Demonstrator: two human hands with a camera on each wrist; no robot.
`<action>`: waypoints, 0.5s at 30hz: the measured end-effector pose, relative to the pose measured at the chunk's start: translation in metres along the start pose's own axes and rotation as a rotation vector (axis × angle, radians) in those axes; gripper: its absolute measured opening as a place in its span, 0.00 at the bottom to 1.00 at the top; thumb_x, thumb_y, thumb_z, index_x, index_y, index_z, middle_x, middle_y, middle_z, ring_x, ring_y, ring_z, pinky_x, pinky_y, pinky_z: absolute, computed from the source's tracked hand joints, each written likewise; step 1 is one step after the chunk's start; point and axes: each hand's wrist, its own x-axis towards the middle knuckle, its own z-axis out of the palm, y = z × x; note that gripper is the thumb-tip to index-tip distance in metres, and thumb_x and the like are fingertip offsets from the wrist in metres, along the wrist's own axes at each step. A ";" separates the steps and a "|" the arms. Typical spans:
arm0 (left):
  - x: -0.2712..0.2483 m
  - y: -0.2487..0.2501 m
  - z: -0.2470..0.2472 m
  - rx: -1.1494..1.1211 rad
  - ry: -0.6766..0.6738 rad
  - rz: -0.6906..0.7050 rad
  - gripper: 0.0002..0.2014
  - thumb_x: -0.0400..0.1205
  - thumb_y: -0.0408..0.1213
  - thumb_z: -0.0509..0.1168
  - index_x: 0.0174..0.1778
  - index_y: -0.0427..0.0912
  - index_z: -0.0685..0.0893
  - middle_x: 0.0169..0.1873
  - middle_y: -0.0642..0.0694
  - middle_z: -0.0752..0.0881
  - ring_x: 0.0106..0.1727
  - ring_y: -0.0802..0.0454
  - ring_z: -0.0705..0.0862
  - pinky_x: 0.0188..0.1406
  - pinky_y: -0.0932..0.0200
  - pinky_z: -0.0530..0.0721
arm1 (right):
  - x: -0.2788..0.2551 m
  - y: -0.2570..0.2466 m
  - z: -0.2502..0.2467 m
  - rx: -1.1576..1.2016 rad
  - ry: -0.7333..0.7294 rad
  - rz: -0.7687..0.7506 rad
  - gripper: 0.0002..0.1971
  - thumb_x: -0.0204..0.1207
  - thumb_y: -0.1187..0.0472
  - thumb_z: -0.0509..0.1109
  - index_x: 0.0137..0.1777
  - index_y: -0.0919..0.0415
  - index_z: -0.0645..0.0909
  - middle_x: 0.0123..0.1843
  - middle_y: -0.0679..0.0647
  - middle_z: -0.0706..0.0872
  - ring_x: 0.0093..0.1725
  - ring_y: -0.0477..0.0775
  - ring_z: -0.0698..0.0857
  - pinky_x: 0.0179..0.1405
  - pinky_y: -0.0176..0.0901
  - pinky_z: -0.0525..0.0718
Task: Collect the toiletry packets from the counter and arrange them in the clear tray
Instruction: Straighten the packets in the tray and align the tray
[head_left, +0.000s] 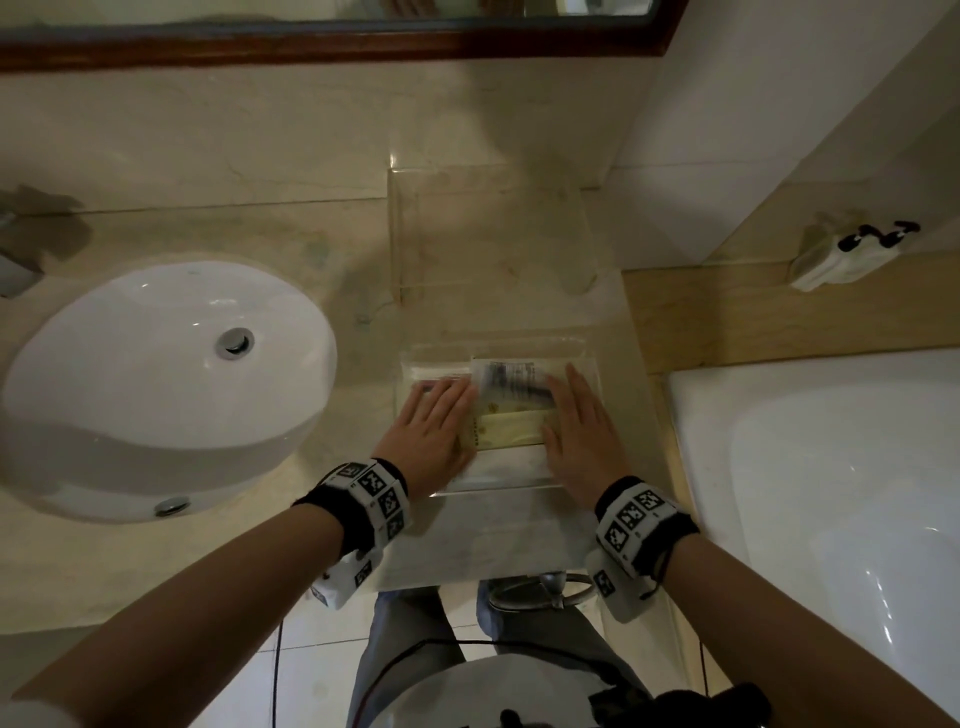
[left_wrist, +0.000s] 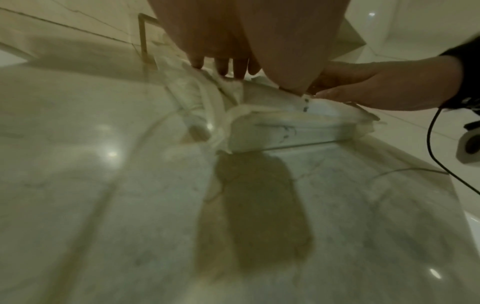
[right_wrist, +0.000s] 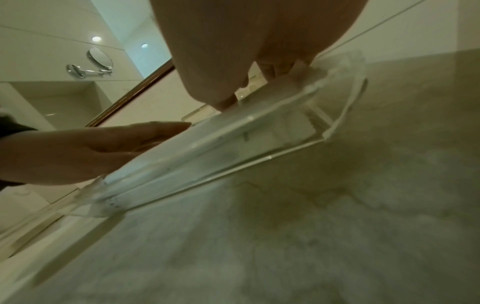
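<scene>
A clear tray (head_left: 589, 358) sits on the marble counter near its front edge, with several toiletry packets (head_left: 511, 415) lying flat inside it. One packet with dark print (head_left: 511, 382) lies on top of a pale yellow one (head_left: 511, 434). My left hand (head_left: 436, 421) rests flat on the packets at the tray's left side, fingers straight. My right hand (head_left: 576, 421) lies flat on the right side, fingers straight. In the left wrist view the fingertips (left_wrist: 223, 69) press on crinkled white packets (left_wrist: 280, 127). The right wrist view shows the tray's clear wall (right_wrist: 233, 148) from the side.
A second clear tray (head_left: 488, 228) stands behind, against the wall. The white basin (head_left: 166, 379) is to the left, a bathtub (head_left: 831, 493) to the right. A small packet (head_left: 841, 254) lies on the tub ledge. A mirror (head_left: 332, 31) hangs above.
</scene>
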 end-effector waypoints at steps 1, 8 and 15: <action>0.002 0.001 0.000 -0.032 -0.003 0.013 0.36 0.77 0.55 0.47 0.78 0.37 0.64 0.77 0.39 0.70 0.78 0.40 0.68 0.83 0.42 0.49 | 0.001 0.000 -0.001 0.016 -0.002 0.016 0.30 0.83 0.56 0.54 0.82 0.52 0.47 0.85 0.55 0.44 0.84 0.56 0.50 0.81 0.47 0.51; 0.006 -0.001 0.002 0.002 0.027 0.062 0.31 0.75 0.52 0.54 0.70 0.38 0.76 0.67 0.41 0.82 0.69 0.41 0.80 0.79 0.46 0.60 | 0.012 0.002 0.000 0.005 -0.045 0.027 0.28 0.83 0.55 0.53 0.82 0.54 0.50 0.85 0.56 0.42 0.84 0.56 0.46 0.81 0.47 0.51; 0.006 -0.003 0.001 -0.022 0.062 0.085 0.29 0.76 0.49 0.55 0.70 0.38 0.76 0.65 0.40 0.82 0.68 0.41 0.81 0.76 0.43 0.68 | 0.012 0.002 0.000 -0.028 -0.042 0.012 0.27 0.84 0.54 0.51 0.82 0.54 0.51 0.85 0.56 0.42 0.84 0.56 0.45 0.82 0.50 0.52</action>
